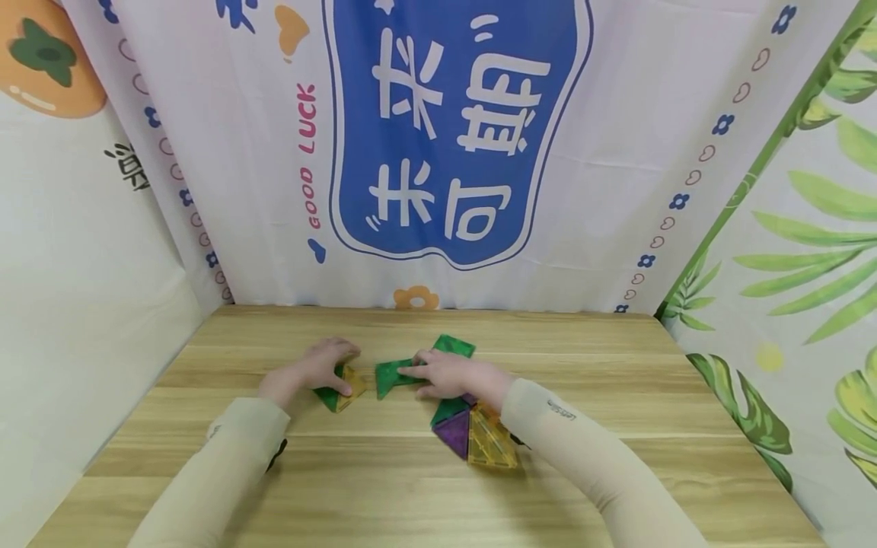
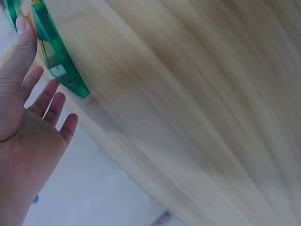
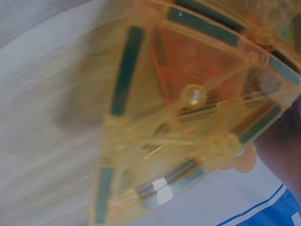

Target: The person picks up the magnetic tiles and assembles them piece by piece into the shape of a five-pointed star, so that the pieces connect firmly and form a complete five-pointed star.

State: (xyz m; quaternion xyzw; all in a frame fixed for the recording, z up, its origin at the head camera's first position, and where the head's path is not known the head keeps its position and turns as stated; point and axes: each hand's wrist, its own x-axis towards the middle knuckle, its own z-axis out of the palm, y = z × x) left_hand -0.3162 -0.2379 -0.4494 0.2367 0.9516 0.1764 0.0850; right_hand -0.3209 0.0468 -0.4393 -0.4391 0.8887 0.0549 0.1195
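My left hand (image 1: 320, 367) holds a small piece of green and yellow translucent magnetic tiles (image 1: 352, 385), its thumb on the near side. In the left wrist view the thumb lies against a green tile (image 2: 59, 59), with the other fingers spread behind it. My right hand (image 1: 447, 374) grips a green magnetic tile (image 1: 389, 374), index finger lying across it. Joined around that hand are another green tile (image 1: 455, 345), a purple triangle (image 1: 454, 434) and yellow tiles (image 1: 490, 441). Close up, a yellow tile (image 3: 160, 141) covers most of the right hand in the right wrist view.
Both forearms reach over a wooden table (image 1: 370, 487). Behind its far edge hangs a printed white cloth (image 1: 617, 190) with a blue panel. A white cloth stands on the left, a leaf-patterned one (image 1: 808, 289) on the right.
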